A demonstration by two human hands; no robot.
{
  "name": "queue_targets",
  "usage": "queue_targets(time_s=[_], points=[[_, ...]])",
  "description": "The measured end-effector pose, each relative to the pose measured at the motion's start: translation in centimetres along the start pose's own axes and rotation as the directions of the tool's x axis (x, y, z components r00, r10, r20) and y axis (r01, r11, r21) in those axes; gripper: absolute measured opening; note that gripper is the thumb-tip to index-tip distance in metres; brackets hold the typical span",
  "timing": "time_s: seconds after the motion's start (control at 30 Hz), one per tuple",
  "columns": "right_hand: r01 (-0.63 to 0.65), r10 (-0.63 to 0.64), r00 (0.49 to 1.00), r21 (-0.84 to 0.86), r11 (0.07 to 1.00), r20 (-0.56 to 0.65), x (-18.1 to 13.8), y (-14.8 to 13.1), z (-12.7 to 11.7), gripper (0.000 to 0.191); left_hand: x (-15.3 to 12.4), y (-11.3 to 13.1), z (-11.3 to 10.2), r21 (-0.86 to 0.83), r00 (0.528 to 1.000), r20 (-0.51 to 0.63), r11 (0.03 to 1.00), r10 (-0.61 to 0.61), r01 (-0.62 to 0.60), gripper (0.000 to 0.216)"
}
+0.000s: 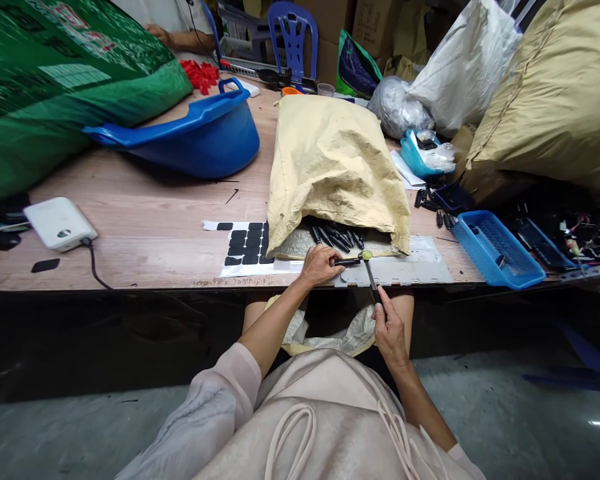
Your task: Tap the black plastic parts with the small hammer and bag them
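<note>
My left hand (321, 265) is closed on a slim black tube-like piece (349, 262), holding it level at the table's front edge. In my right hand (391, 332) is the dark handle of a small hammer (371, 276). Its yellow-green head is right at the free end of the black piece; whether the two touch I cannot tell. Just beyond my left hand, several similar black pieces (336, 236) lie in the mouth of a yellow woven sack (330, 153). A grey-white board (420, 261) lies flat under the sack's mouth.
Left of the sack lies a sheet of black stickers (246, 244), with a blue basin (190, 143) behind it. A white box with a cable (61, 223) sits farther left. A blue basket (500, 250) stands to the right. Another person's arm (193, 41) shows at the back left.
</note>
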State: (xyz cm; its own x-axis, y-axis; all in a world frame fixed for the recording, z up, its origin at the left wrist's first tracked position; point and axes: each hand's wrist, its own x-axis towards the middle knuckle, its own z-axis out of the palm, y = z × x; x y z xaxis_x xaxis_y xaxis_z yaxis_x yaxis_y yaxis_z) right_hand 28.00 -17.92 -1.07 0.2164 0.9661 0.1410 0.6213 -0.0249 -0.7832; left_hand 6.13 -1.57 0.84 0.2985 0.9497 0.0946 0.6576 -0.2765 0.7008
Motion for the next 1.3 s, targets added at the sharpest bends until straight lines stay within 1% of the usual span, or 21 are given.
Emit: queue_targets(time_s=[0.1, 0.2, 0.3, 0.37, 0.53, 0.63, 0.7, 0.77, 0.83, 0.87, 0.93, 1.0, 1.07, 1.13, 1.17, 1.2, 1.23, 1.27, 1.3], points=[[-0.034, 0.033, 0.999, -0.013, 0.999, -0.038, 0.5, 0.8, -0.2, 0.057, -0.1, 0.2, -0.2, 0.005, 1.0, 0.0, 1.0, 0.016, -0.016, 0.018], [-0.063, 0.06, 0.996, -0.048, 0.997, -0.061, 0.9, 1.7, 0.2, 0.057, -0.2, 0.3, -0.3, 0.016, 1.0, -0.002, 0.999, 0.028, -0.028, 0.018], [-0.109, 0.099, 0.992, -0.114, 0.988, -0.083, 1.1, 2.3, 1.0, 0.052, -0.4, 0.2, -0.3, 0.032, 0.999, 0.003, 0.999, 0.036, -0.036, 0.018], [-0.135, 0.125, 0.989, -0.158, 0.978, -0.073, 1.1, 2.4, 1.5, 0.046, -0.4, 0.1, -0.2, 0.038, 0.999, 0.008, 0.998, 0.05, -0.05, 0.017], [-0.092, 0.087, 0.996, -0.207, 0.974, -0.036, 1.3, 2.0, 1.7, 0.037, -0.1, -0.3, 0.0, 0.053, 0.996, -0.001, 0.994, 0.091, -0.091, 0.015], [-0.103, 0.099, 0.995, -0.249, 0.963, -0.029, 1.4, 1.9, 1.6, 0.036, -0.4, 0.0, -0.3, 0.073, 0.992, -0.019, 0.99, 0.125, -0.123, 0.013], [-0.113, 0.11, 0.994, -0.268, 0.957, -0.027, 1.4, 1.9, 1.7, 0.035, -1.5, 0.4, -0.6, 0.092, 0.984, -0.046, 0.981, 0.173, -0.168, 0.013], [-0.108, 0.104, 0.994, -0.264, 0.959, -0.028, 1.4, 1.8, 1.7, 0.035, -3.4, 1.0, -0.6, 0.103, 0.969, -0.05, 0.966, 0.243, -0.237, 0.012], [-0.104, 0.1, 0.995, -0.247, 0.963, -0.027, 1.4, 1.7, 1.8, 0.035, -6.0, 1.4, -0.1, 0.091, 0.954, 0.0, 0.95, 0.299, -0.297, 0.014], [-0.104, 0.1, 0.995, -0.238, 0.966, -0.028, 1.4, 1.6, 1.9, 0.034, -7.4, 1.5, 0.3, 0.081, 0.951, 0.044, 0.948, 0.305, -0.308, 0.015], [-0.102, 0.098, 0.995, -0.219, 0.97, -0.027, 1.4, 1.6, 1.9, 0.033, -9.8, 1.4, 1.5, 0.096, 0.96, 0.14, 0.962, 0.242, -0.257, 0.017], [-0.098, 0.094, 0.995, -0.21, 0.973, -0.032, 1.4, 1.6, 2.0, 0.032, -11.4, 1.0, 2.9, 0.158, 0.967, 0.234, 0.978, 0.096, -0.135, 0.016], [-0.097, 0.092, 0.995, -0.212, 0.972, -0.032, 1.4, 1.7, 2.0, 0.032, -12.2, 0.4, 4.2, 0.23, 0.947, 0.314, 0.973, -0.073, -0.001, 0.016], [-0.098, 0.094, 0.995, -0.224, 0.97, -0.03, 1.4, 1.8, 2.0, 0.032, -12.4, 0.2, 5.0, 0.271, 0.91, 0.371, 0.959, -0.186, 0.086, 0.017], [-0.098, 0.094, 0.995, -0.23, 0.968, -0.029, 1.4, 1.9, 2.0, 0.033, -12.4, 0.2, 5.1, 0.27, 0.897, 0.391, 0.958, -0.205, 0.101, 0.018], [-0.096, 0.092, 0.995, -0.237, 0.967, -0.029, 1.4, 2.0, 2.0, 0.033, -12.2, 0.4, 5.0, 0.251, 0.894, 0.402, 0.963, -0.199, 0.101, 0.019], [-0.095, 0.09, 0.995, -0.244, 0.965, -0.031, 1.4, 2.0, 2.0, 0.033, -12.0, 0.7, 4.7, 0.216, 0.902, 0.397, 0.972, -0.172, 0.09, 0.019], [-0.096, 0.09, 0.995, -0.251, 0.963, -0.034, 1.4, 2.0, 2.0, 0.034, -11.6, 1.1, 4.2, 0.169, 0.921, 0.367, 0.983, -0.131, 0.072, 0.017], [-0.098, 0.092, 0.995, -0.259, 0.961, -0.037, 1.4, 2.1, 2.1, 0.034, -11.0, 1.6, 3.5, 0.115, 0.947, 0.311, 0.992, -0.086, 0.052, 0.015]])
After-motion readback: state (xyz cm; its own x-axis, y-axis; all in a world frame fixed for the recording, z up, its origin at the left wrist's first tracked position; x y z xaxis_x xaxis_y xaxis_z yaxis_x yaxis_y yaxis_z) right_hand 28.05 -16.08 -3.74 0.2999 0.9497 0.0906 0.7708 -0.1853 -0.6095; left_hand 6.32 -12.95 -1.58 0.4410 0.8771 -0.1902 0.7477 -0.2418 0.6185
